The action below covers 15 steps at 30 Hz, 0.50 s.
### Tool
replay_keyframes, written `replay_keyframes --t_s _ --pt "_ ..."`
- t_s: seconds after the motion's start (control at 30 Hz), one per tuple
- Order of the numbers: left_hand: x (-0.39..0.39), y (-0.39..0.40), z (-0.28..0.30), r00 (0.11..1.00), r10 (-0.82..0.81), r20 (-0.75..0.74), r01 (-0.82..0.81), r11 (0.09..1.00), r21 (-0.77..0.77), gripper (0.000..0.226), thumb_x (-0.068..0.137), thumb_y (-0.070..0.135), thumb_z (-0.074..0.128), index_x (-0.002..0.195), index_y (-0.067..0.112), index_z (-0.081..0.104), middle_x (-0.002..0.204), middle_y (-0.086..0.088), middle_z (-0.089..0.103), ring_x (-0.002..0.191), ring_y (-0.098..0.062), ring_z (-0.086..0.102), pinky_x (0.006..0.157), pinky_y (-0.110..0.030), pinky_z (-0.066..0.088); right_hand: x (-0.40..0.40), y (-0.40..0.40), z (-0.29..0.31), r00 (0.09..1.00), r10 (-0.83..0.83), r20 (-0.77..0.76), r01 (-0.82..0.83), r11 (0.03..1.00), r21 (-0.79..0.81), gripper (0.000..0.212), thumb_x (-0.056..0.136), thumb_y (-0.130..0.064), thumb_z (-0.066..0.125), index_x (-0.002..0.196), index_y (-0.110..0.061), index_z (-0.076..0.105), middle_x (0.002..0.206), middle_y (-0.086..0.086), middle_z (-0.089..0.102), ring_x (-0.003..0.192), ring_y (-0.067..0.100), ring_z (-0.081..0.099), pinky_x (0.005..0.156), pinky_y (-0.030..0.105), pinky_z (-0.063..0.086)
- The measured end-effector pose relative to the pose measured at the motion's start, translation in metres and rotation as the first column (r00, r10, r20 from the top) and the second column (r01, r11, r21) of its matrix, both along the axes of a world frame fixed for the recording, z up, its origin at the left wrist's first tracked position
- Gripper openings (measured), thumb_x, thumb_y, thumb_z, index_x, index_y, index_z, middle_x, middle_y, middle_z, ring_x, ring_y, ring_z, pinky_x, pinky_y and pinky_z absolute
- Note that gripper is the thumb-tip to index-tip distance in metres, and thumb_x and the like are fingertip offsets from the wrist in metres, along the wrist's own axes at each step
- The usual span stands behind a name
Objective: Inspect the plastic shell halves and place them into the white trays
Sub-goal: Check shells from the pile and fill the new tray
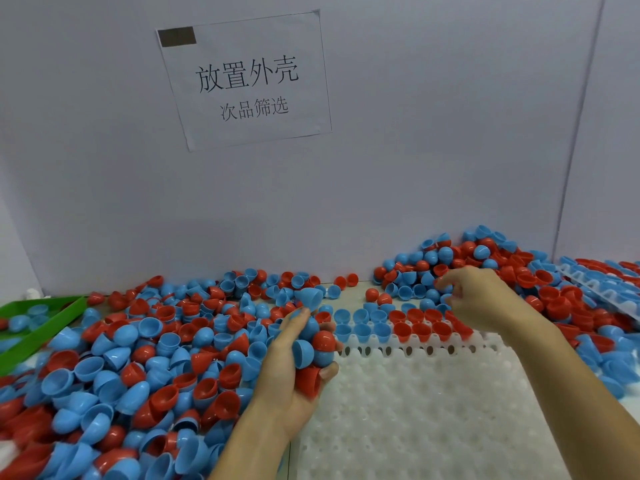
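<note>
A white tray [426,403] with rows of round pockets lies in front of me. Its far rows hold blue shell halves [360,323] on the left and red shell halves [420,323] on the right. My left hand [294,379] grips a handful of blue and red shell halves [313,348] at the tray's left edge, one blue half sticking up at the fingertips. My right hand [481,299] hovers over the tray's far right corner, fingers curled at the edge of the loose pile; whether it holds a shell is unclear.
Loose red and blue shells [138,358] cover the table to the left and heap up at the back right [485,258]. A green tray [38,317] stands at far left. Another filled tray [602,282] lies at far right. A paper sign [246,81] hangs on the grey wall.
</note>
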<state>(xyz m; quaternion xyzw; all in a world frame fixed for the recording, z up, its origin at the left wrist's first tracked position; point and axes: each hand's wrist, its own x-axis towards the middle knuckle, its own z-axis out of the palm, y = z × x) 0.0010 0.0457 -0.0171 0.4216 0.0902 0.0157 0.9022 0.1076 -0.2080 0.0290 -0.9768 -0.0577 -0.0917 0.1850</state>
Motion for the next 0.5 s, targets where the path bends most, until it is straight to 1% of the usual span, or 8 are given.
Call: replay_keyframes --t_s 0.07,0.13,0.17,0.23,0.3,0.33,0.4,0.5 --pt "-0.001 0.0 0.001 1.0 -0.018 -0.001 0.018 1.0 -0.008 0.06 0.078 0.034 0.072 0.126 -0.001 0.06 0.09 -0.016 0.066 0.066 -0.018 0.059 0.038 -0.023 0.04 -0.014 0.022 0.018 0.979 0.184 0.089 -0.195 0.973 0.128 0.027 0.096 -0.014 0.062 0.119 -0.026 0.067 0.107 -0.002 0.07 0.088 0.008 0.065 0.077 0.023 0.057" --pt "-0.002 0.0 0.002 0.999 -0.036 0.006 0.036 0.999 0.0 0.056 0.078 0.034 0.072 0.121 0.0 0.062 0.088 -0.016 0.065 0.064 -0.018 0.059 0.038 -0.023 0.04 -0.036 0.051 0.034 0.911 0.38 0.159 -0.408 0.885 0.226 0.027 0.092 -0.02 0.068 0.111 -0.039 0.064 0.097 -0.015 0.067 0.085 -0.001 0.064 0.073 0.016 0.055" --pt "-0.003 0.0 0.002 0.999 -0.043 0.01 0.043 0.999 0.015 0.053 0.078 0.035 0.073 0.118 0.001 0.062 0.085 -0.015 0.065 0.062 -0.018 0.06 0.038 -0.023 0.04 -0.046 0.064 0.038 0.867 0.459 0.194 -0.496 0.835 0.24 0.032 0.09 -0.022 0.07 0.11 -0.044 0.061 0.101 -0.019 0.064 0.09 -0.006 0.062 0.075 0.014 0.054" --pt "-0.004 -0.001 0.003 0.998 -0.055 0.011 0.054 0.997 0.06 0.046 0.079 0.034 0.072 0.112 0.003 0.062 0.078 -0.012 0.065 0.059 -0.019 0.063 0.038 -0.024 0.04 -0.058 0.089 0.038 0.782 0.576 0.237 -0.617 0.768 0.171 0.041 0.089 -0.02 0.071 0.117 -0.048 0.061 0.12 -0.026 0.057 0.103 -0.009 0.056 0.082 0.011 0.051" --pt "-0.005 -0.003 0.003 0.997 -0.076 0.0 0.076 0.989 0.125 0.047 0.078 0.035 0.072 0.113 0.005 0.062 0.074 -0.011 0.066 0.059 -0.019 0.065 0.04 -0.025 0.04 -0.06 0.105 0.031 0.742 0.631 0.226 -0.656 0.753 0.051 0.037 0.092 -0.015 0.068 0.119 -0.041 0.067 0.13 -0.02 0.057 0.111 -0.003 0.055 0.09 0.016 0.051" --pt "-0.005 -0.004 0.002 0.996 -0.087 -0.006 0.087 0.983 0.159 0.049 0.078 0.035 0.072 0.115 0.005 0.061 0.075 -0.011 0.066 0.06 -0.02 0.065 0.041 -0.026 0.042 -0.059 0.11 0.026 0.746 0.63 0.213 -0.646 0.763 0.004 0.033 0.094 -0.013 0.065 0.116 -0.036 0.071 0.128 -0.015 0.061 0.11 0.001 0.057 0.092 0.021 0.053" --pt "-0.005 -0.004 0.001 0.994 -0.105 -0.014 0.106 0.975 0.196 0.051 0.078 0.035 0.073 0.118 0.005 0.061 0.079 -0.012 0.067 0.063 -0.022 0.066 0.044 -0.026 0.043 -0.055 0.112 0.021 0.776 0.59 0.222 -0.598 0.801 -0.036 0.027 0.096 -0.011 0.062 0.11 -0.03 0.075 0.117 -0.008 0.069 0.096 0.004 0.062 0.087 0.024 0.056" --pt "-0.005 -0.003 0.003 0.992 -0.125 0.009 0.122 0.977 0.172 0.052 0.079 0.033 0.073 0.12 0.004 0.06 0.081 -0.011 0.067 0.063 -0.02 0.065 0.043 -0.025 0.042 -0.049 0.106 0.017 0.82 0.513 0.253 -0.534 0.845 0.018 0.02 0.096 -0.016 0.064 0.108 -0.026 0.076 0.102 -0.006 0.074 0.071 -0.001 0.06 0.072 0.011 0.053"
